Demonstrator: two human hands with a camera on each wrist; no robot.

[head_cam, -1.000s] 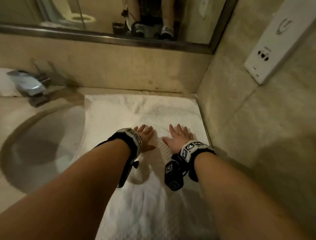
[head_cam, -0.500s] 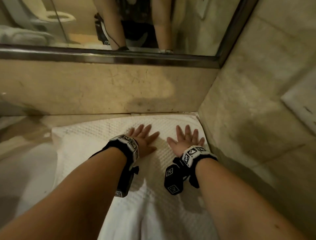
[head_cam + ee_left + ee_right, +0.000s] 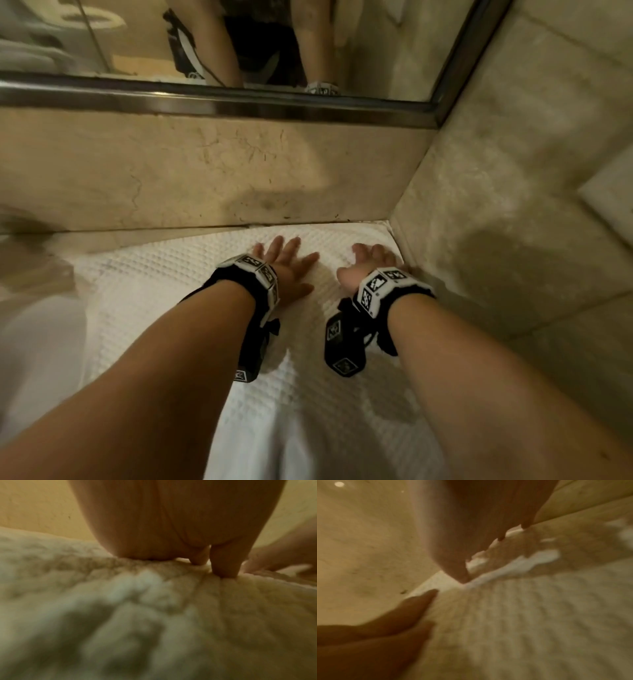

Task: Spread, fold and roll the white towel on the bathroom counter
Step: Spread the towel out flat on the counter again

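The white waffle-weave towel (image 3: 171,284) lies spread flat on the counter, its far edge near the back wall and its right edge against the side wall. My left hand (image 3: 284,260) presses flat on it with straight, spread fingers. My right hand (image 3: 373,260) lies on the towel close to the far right corner, fingers extended. In the left wrist view the left hand's fingers (image 3: 224,561) press into the towel (image 3: 154,615). The right wrist view shows the right hand's fingertips (image 3: 462,577) at the towel's far edge (image 3: 513,563).
A beige stone backsplash (image 3: 205,171) rises just beyond the towel, with a mirror (image 3: 239,41) above it. The side wall (image 3: 513,205) stands close on the right. The sink basin (image 3: 37,342) lies at the left, partly under the towel's left edge.
Both hands have slid forward over the towel toward the back wall, the right one nearing the far right corner. The head view has tilted up, away from the tap and sink.
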